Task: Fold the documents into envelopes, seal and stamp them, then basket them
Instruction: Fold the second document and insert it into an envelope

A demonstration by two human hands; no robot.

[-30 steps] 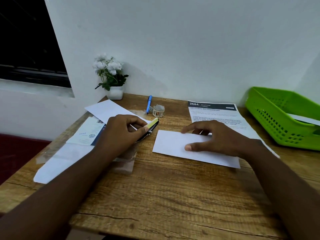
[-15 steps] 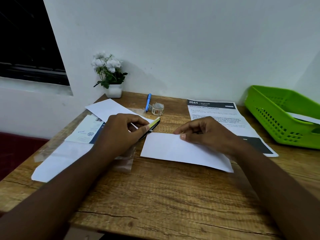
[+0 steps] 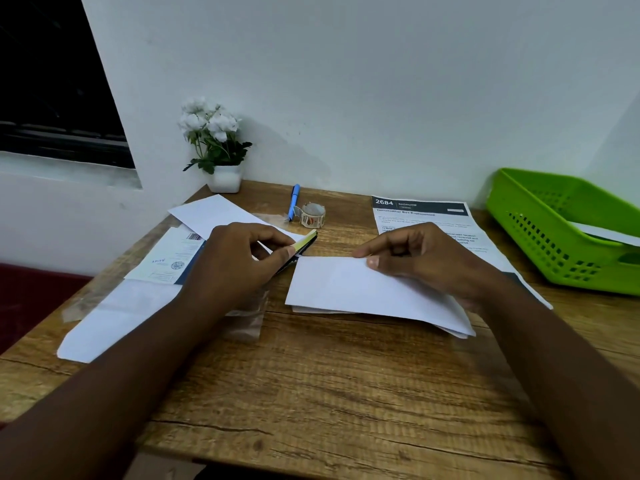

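A folded white document (image 3: 349, 289) lies at the middle of the wooden desk (image 3: 311, 393). My right hand (image 3: 426, 261) pinches its far edge and lifts that edge slightly off the desk. My left hand (image 3: 239, 261) grips a flat yellow-and-black pad (image 3: 306, 241) beside it. White envelopes (image 3: 114, 317) lie under my left forearm. A printed document (image 3: 426, 216) headed 2684 lies behind my right hand. A roll of stamps (image 3: 313, 214) stands near the wall. The green basket (image 3: 540, 216) at the right holds a white envelope (image 3: 609, 233).
A blue pen (image 3: 294, 200) lies beside the stamp roll. A white pot of white flowers (image 3: 221, 150) stands in the back corner. Clear plastic wrap (image 3: 249, 317) lies under my left wrist. A dark window (image 3: 52, 81) is at the far left.
My right hand went from pressing flat on the folded document to pinching its far edge, sliding it left and raising it. My left hand stayed on the pad.
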